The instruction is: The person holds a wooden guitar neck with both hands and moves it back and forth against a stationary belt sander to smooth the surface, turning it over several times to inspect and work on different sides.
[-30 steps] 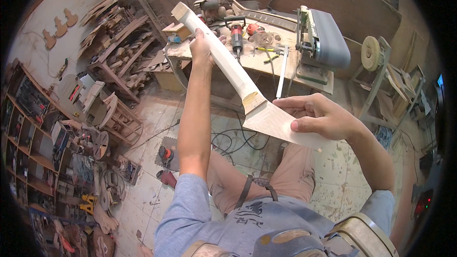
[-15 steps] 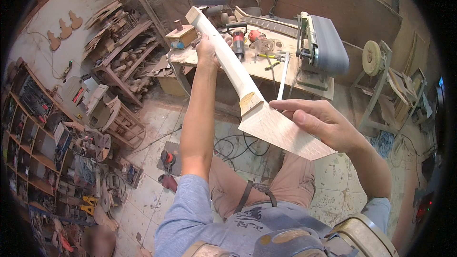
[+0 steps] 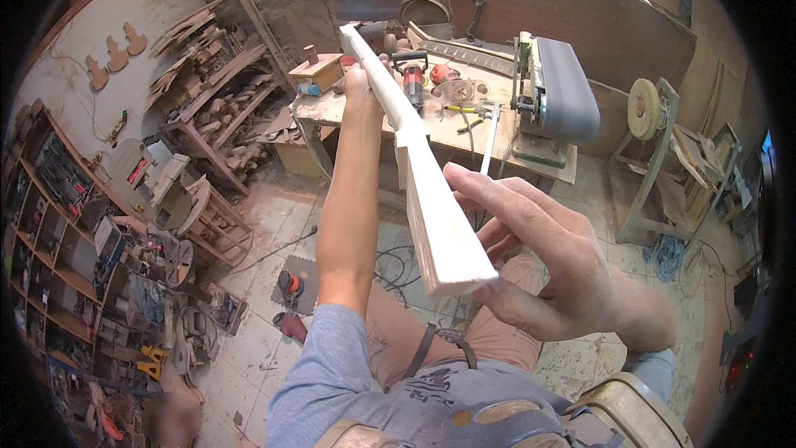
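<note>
I hold a pale wooden neck-shaped piece (image 3: 435,211), pointing away from me with its wide end near, its narrow edge now facing up. My left hand (image 3: 359,85) is closed round the slender far part, arm outstretched over the workbench's front. My right hand (image 3: 547,257) grips the near wide end, thumb at its lower corner and fingers curved along its right side, some fingertips hidden behind it. Beyond the piece on the workbench (image 3: 448,120) lie a red and black power tool (image 3: 412,87), an orange tool (image 3: 444,73), yellow-handled pliers (image 3: 471,124) and a white straight bar (image 3: 490,141).
A belt sander (image 3: 557,87) is at the bench's right end, with a buffing wheel stand (image 3: 643,108) beyond. Wood racks (image 3: 224,104) and cluttered shelving (image 3: 50,232) fill the left. An orange sander (image 3: 290,282) and coiled cables (image 3: 396,270) lie on the floor.
The piece has turned about its length, from broad face up to edge up, and swung toward upright in the picture. Its near end came leftward and down; my right hand shifted with it.
</note>
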Demonstrator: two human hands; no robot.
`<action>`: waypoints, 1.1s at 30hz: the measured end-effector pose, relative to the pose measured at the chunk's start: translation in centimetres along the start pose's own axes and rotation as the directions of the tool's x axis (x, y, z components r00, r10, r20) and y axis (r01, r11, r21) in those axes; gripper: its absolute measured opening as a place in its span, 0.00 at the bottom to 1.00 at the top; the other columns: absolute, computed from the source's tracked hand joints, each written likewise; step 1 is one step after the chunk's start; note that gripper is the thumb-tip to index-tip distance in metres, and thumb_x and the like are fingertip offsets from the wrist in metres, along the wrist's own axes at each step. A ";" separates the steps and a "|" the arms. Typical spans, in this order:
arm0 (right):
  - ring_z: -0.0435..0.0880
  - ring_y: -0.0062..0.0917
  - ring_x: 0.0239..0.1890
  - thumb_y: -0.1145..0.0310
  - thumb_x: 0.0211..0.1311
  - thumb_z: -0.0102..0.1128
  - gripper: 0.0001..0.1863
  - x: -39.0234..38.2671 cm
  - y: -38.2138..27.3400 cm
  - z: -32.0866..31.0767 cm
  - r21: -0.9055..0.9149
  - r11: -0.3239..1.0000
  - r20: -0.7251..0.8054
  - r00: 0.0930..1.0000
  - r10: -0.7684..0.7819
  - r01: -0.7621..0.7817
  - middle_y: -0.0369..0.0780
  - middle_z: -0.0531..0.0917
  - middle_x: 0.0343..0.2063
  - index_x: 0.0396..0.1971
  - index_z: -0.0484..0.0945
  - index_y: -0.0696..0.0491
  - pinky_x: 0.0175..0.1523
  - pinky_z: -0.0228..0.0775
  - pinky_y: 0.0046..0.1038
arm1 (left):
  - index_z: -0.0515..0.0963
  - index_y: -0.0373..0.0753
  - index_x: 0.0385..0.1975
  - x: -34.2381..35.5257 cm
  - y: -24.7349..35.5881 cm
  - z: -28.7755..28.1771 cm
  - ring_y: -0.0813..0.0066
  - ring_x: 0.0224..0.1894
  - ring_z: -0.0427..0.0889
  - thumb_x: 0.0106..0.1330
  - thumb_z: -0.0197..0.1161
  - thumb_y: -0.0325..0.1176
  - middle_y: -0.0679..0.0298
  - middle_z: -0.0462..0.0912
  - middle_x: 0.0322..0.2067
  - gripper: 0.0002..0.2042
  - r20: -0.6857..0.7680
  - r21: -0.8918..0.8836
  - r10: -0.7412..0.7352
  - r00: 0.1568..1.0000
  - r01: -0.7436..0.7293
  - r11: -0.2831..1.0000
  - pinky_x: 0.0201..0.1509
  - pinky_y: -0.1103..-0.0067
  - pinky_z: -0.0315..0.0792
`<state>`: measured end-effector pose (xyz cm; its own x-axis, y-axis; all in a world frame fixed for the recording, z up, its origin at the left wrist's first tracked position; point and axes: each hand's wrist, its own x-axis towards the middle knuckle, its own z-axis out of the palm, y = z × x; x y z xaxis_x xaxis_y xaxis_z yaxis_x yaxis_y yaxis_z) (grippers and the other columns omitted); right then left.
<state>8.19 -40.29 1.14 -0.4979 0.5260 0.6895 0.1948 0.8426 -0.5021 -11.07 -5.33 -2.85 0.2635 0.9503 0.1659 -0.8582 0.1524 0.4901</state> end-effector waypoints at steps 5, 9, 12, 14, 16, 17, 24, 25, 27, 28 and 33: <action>0.88 0.32 0.44 0.78 0.53 0.69 0.43 0.3 0.1 0.7 -0.075 0.993 -0.008 0.996 -0.090 0.089 0.58 0.74 0.61 0.70 0.62 0.69 0.40 0.88 0.25 | 0.71 0.26 0.44 -0.9 -0.4 -0.2 0.75 0.29 0.85 0.75 0.52 0.24 0.56 0.79 0.35 0.06 0.116 -0.038 0.080 0.990 -0.076 0.996 0.32 0.87 0.85; 0.88 0.33 0.46 0.78 0.53 0.69 0.43 0.3 -0.1 0.8 -0.071 0.994 0.003 0.997 -0.081 0.081 0.58 0.74 0.61 0.70 0.62 0.67 0.41 0.88 0.25 | 0.69 0.23 0.48 -2.9 -0.2 0.9 0.75 0.31 0.84 0.74 0.54 0.22 0.53 0.77 0.38 0.09 0.204 -0.029 0.004 0.979 0.002 1.000 0.33 0.90 0.84; 0.89 0.33 0.45 0.78 0.53 0.69 0.43 0.7 -0.3 0.8 -0.064 0.995 0.006 0.997 -0.080 0.081 0.58 0.74 0.61 0.71 0.62 0.66 0.40 0.88 0.25 | 0.68 0.22 0.49 -4.7 0.0 2.5 0.76 0.31 0.84 0.75 0.54 0.22 0.53 0.77 0.37 0.10 0.194 -0.044 0.015 0.981 -0.007 0.999 0.32 0.91 0.83; 0.89 0.33 0.45 0.78 0.52 0.68 0.43 0.7 -0.1 0.8 -0.055 0.996 -0.003 0.997 -0.072 0.071 0.58 0.75 0.61 0.70 0.63 0.66 0.40 0.88 0.26 | 0.68 0.22 0.50 -5.1 -0.2 3.2 0.76 0.32 0.84 0.76 0.53 0.23 0.54 0.77 0.37 0.10 0.123 -0.019 0.007 0.992 -0.004 1.000 0.32 0.91 0.83; 0.89 0.33 0.44 0.79 0.52 0.68 0.42 0.5 0.5 0.6 -0.072 0.996 -0.018 0.998 -0.054 0.053 0.58 0.75 0.60 0.70 0.63 0.66 0.40 0.89 0.26 | 0.67 0.22 0.51 -4.5 -1.8 3.8 0.76 0.32 0.84 0.76 0.53 0.23 0.55 0.77 0.37 0.11 0.058 -0.013 0.000 0.998 0.001 1.000 0.31 0.91 0.82; 0.89 0.33 0.44 0.79 0.51 0.68 0.42 0.4 0.6 0.4 -0.081 0.995 -0.024 0.998 -0.063 0.061 0.58 0.75 0.60 0.70 0.64 0.66 0.39 0.89 0.26 | 0.67 0.21 0.51 -3.8 -1.9 3.4 0.76 0.32 0.84 0.76 0.52 0.23 0.55 0.77 0.37 0.11 0.055 -0.021 -0.017 0.998 0.019 1.000 0.31 0.91 0.82; 0.89 0.33 0.45 0.80 0.52 0.66 0.42 0.8 0.4 0.5 -0.056 0.994 -0.022 0.995 -0.092 0.091 0.58 0.76 0.59 0.70 0.64 0.65 0.39 0.90 0.26 | 0.67 0.19 0.47 -0.7 -0.3 0.8 0.75 0.30 0.84 0.76 0.51 0.23 0.56 0.79 0.34 0.10 0.055 -0.079 -0.023 0.998 0.028 0.996 0.31 0.89 0.84; 0.89 0.33 0.45 0.80 0.52 0.66 0.42 0.6 0.8 0.2 -0.068 0.995 -0.027 0.997 -0.075 0.073 0.58 0.76 0.59 0.70 0.64 0.65 0.39 0.90 0.26 | 0.68 0.18 0.46 -1.2 -1.9 1.6 0.74 0.29 0.83 0.77 0.51 0.23 0.56 0.80 0.33 0.10 0.083 -0.061 -0.015 0.996 0.021 0.998 0.32 0.88 0.85; 0.89 0.33 0.45 0.80 0.53 0.66 0.42 0.6 0.5 0.2 -0.072 0.994 -0.017 0.997 -0.082 0.080 0.57 0.76 0.59 0.71 0.63 0.64 0.39 0.90 0.26 | 0.68 0.18 0.45 -0.7 -1.1 1.2 0.74 0.28 0.83 0.77 0.50 0.24 0.55 0.80 0.32 0.11 0.068 -0.069 -0.016 0.998 0.021 0.997 0.32 0.87 0.86; 0.89 0.33 0.45 0.80 0.53 0.66 0.42 0.7 0.2 0.3 -0.069 0.994 -0.008 0.996 -0.084 0.084 0.57 0.76 0.59 0.71 0.63 0.64 0.39 0.90 0.26 | 0.68 0.18 0.44 1.5 0.3 0.0 0.74 0.27 0.83 0.77 0.50 0.25 0.55 0.80 0.31 0.11 0.028 -0.105 -0.047 0.998 0.050 0.993 0.32 0.86 0.86; 0.89 0.32 0.45 0.80 0.54 0.65 0.42 0.8 -0.1 0.0 -0.047 0.997 0.001 0.998 -0.066 0.066 0.56 0.76 0.60 0.72 0.61 0.63 0.39 0.90 0.25 | 0.68 0.17 0.42 4.7 1.9 -1.8 0.72 0.26 0.83 0.78 0.48 0.25 0.54 0.80 0.30 0.12 0.035 -0.167 -0.095 0.995 0.100 0.981 0.33 0.83 0.88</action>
<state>7.80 -39.96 1.74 -0.5109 0.4687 0.7206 0.2007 0.8801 -0.4302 -12.24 -0.05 -2.72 0.3595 0.9213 0.1482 -0.8890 0.2898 0.3547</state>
